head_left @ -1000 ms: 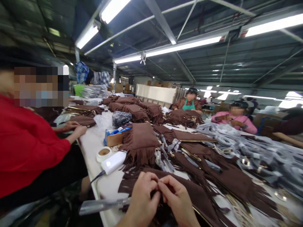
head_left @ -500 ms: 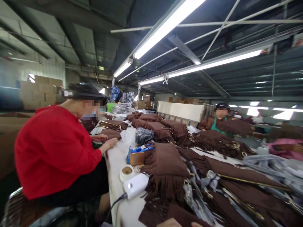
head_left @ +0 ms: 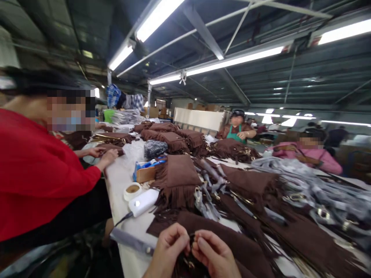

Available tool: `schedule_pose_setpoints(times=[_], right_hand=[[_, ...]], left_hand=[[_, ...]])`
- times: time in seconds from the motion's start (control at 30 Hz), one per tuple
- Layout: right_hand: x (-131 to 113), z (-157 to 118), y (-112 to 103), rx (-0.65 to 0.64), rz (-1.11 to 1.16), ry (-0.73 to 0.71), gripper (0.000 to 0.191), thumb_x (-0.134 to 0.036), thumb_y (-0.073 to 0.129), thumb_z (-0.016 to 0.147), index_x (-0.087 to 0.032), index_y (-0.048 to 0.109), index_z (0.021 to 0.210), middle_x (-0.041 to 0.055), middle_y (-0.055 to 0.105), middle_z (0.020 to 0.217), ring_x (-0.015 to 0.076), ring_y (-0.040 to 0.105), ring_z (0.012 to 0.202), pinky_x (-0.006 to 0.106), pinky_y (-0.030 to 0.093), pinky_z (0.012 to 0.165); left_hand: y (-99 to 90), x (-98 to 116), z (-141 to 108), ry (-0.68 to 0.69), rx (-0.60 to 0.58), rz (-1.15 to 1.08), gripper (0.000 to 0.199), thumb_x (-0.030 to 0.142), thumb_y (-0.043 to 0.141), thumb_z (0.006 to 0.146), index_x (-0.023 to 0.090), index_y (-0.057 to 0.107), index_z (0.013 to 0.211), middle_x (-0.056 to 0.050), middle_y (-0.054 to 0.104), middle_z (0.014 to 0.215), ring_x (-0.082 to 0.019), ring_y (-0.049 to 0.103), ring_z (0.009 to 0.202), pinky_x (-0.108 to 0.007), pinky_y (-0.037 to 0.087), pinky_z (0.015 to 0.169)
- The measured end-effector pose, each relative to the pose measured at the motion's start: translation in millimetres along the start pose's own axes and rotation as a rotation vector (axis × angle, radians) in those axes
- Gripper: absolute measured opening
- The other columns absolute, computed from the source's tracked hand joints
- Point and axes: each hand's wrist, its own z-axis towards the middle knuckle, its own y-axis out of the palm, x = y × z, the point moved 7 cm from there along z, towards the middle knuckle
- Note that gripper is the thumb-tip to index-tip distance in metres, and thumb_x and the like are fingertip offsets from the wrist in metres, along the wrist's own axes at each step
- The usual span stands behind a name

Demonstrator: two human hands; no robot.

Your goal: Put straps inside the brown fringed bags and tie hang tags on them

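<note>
At the bottom middle, my left hand (head_left: 169, 249) and my right hand (head_left: 213, 254) meet with thumbs and fingertips pinched. Between them is a small dark piece with gold metal (head_left: 190, 264); its exact kind is too blurred to tell. Just beyond and below my fingers lies a brown fringed bag (head_left: 214, 231), its near part hidden by my hands. A grey wrapped strip (head_left: 131, 240) lies left of my left hand, on the table edge. Farther up stands another brown fringed bag (head_left: 182, 170) with plastic-wrapped gold hardware (head_left: 203, 199) at its right.
On the white table (head_left: 120, 212) are a white corded device (head_left: 143, 202), a tape roll (head_left: 132, 190) and a blue box (head_left: 142, 173). Brown bags and wrapped straps (head_left: 292, 173) cover the right. A person in red (head_left: 43, 173) works close on the left; others sit across.
My view has turned right and the scene has shifted left. My hands, barely showing at the bottom before, are now in sight, pinched together. The person across in green has lowered the brown bag.
</note>
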Motion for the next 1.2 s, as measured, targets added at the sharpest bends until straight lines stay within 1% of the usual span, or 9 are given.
schedule_pose_setpoints(times=[0.07, 0.13, 0.33, 0.5, 0.6, 0.73, 0.87, 1.0, 1.2], right_hand=[[-5.3, -5.2, 7.6, -0.002, -0.016, -0.033, 0.04, -0.044, 0.091, 0.054, -0.014, 0.072, 0.074, 0.0012, 0.067, 0.064, 0.0121, 0.062, 0.059, 0.024, 0.054, 0.06], [-10.8, -8.4, 12.0, 0.006, -0.03, -0.065, 0.039, -0.046, 0.09, 0.057, -0.015, 0.072, 0.074, -0.0005, 0.064, 0.062, 0.0097, 0.058, 0.056, 0.021, 0.05, 0.056], [-15.2, -11.0, 15.4, -0.047, -0.129, -0.11, 0.039, -0.049, 0.083, 0.066, -0.014, 0.071, 0.078, -0.0001, 0.064, 0.064, 0.01, 0.057, 0.058, 0.02, 0.047, 0.057], [-20.0, -11.9, 14.2, -0.039, -0.276, -0.158, 0.04, -0.052, 0.078, 0.071, -0.014, 0.068, 0.074, -0.0027, 0.059, 0.061, 0.0094, 0.055, 0.055, 0.019, 0.044, 0.055], [-20.4, -11.7, 14.6, -0.055, -0.303, -0.168, 0.038, -0.052, 0.077, 0.072, -0.015, 0.067, 0.073, -0.0032, 0.057, 0.062, 0.0095, 0.055, 0.057, 0.02, 0.046, 0.057], [-15.2, -9.7, 11.9, -0.041, -0.284, -0.124, 0.042, -0.053, 0.079, 0.069, -0.015, 0.073, 0.087, 0.0013, 0.067, 0.075, 0.0127, 0.059, 0.065, 0.024, 0.052, 0.066], [-17.1, -11.4, 13.4, -0.069, -0.301, -0.158, 0.04, -0.053, 0.081, 0.066, -0.015, 0.074, 0.079, 0.0021, 0.068, 0.072, 0.0134, 0.059, 0.066, 0.023, 0.052, 0.065], [-17.7, -12.3, 9.1, -0.043, -0.246, -0.166, 0.042, -0.05, 0.085, 0.062, -0.017, 0.074, 0.085, 0.0025, 0.07, 0.076, 0.0155, 0.063, 0.072, 0.026, 0.054, 0.07], [-17.0, -10.4, 6.0, -0.013, -0.267, -0.176, 0.041, -0.053, 0.083, 0.064, -0.016, 0.072, 0.077, 0.002, 0.068, 0.071, 0.0139, 0.062, 0.066, 0.025, 0.054, 0.067]], left_hand=[[3.1, 2.1, -1.9, 0.0, 0.008, 0.052, 0.043, 0.056, 0.068, 0.078, 0.018, 0.052, 0.064, 0.004, 0.047, 0.059, -0.012, 0.043, 0.058, -0.023, 0.037, 0.06], [4.5, 4.7, -2.7, 0.021, -0.006, 0.098, 0.042, 0.054, 0.067, 0.079, 0.017, 0.053, 0.064, 0.004, 0.046, 0.06, -0.012, 0.041, 0.059, -0.022, 0.035, 0.059], [7.3, 7.1, -3.6, 0.051, -0.037, 0.174, 0.033, 0.044, 0.061, 0.084, 0.017, 0.053, 0.066, 0.002, 0.051, 0.065, -0.014, 0.047, 0.065, -0.023, 0.038, 0.063], [9.8, 9.1, -3.0, 0.042, -0.032, 0.253, 0.027, 0.037, 0.057, 0.082, 0.018, 0.049, 0.063, 0.002, 0.048, 0.063, -0.014, 0.045, 0.063, -0.023, 0.036, 0.061], [9.7, 10.2, -2.7, 0.059, -0.017, 0.309, 0.025, 0.032, 0.054, 0.081, 0.019, 0.047, 0.062, 0.003, 0.045, 0.062, -0.013, 0.043, 0.062, -0.023, 0.035, 0.06], [10.4, 8.7, -2.5, 0.056, -0.036, 0.337, 0.023, 0.031, 0.051, 0.083, 0.019, 0.047, 0.064, 0.002, 0.05, 0.063, -0.014, 0.046, 0.064, -0.024, 0.036, 0.062], [10.5, 10.2, -2.3, 0.086, -0.034, 0.339, 0.024, 0.03, 0.05, 0.082, 0.019, 0.045, 0.062, 0.003, 0.046, 0.062, -0.013, 0.043, 0.063, -0.023, 0.035, 0.061], [9.9, 10.7, -1.9, 0.1, -0.017, 0.342, 0.021, 0.029, 0.049, 0.08, 0.019, 0.044, 0.062, 0.004, 0.042, 0.062, -0.013, 0.04, 0.062, -0.023, 0.033, 0.059], [8.7, 10.2, -1.5, 0.086, -0.011, 0.341, 0.022, 0.03, 0.051, 0.081, 0.019, 0.045, 0.062, 0.004, 0.043, 0.062, -0.013, 0.041, 0.062, -0.023, 0.033, 0.059]])
